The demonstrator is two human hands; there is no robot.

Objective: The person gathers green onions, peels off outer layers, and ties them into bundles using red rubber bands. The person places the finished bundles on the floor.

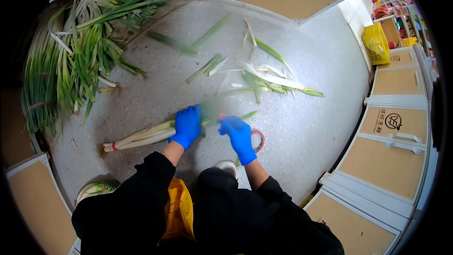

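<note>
Near the middle, my left hand (187,125) in a blue glove grips a bundle of long green onions (148,136). Their white ends point left, bound by a red band (113,146). My right hand (236,131), also gloved in blue, is just right of the bundle's green part, its fingertips at a small red strip (221,117); whether it pinches the strip is too blurred to tell. A roll of red tape (260,140) lies on the floor beside the right hand. The bundle's leaf end is blurred and partly hidden by the hands.
A large heap of green onions (81,49) lies at the upper left. Loose leaves and peelings (269,79) are scattered ahead on the speckled floor (318,63). Another banded bundle (99,187) is at lower left. Cabinets (385,166) line the right, with a yellow crate (376,44) beyond.
</note>
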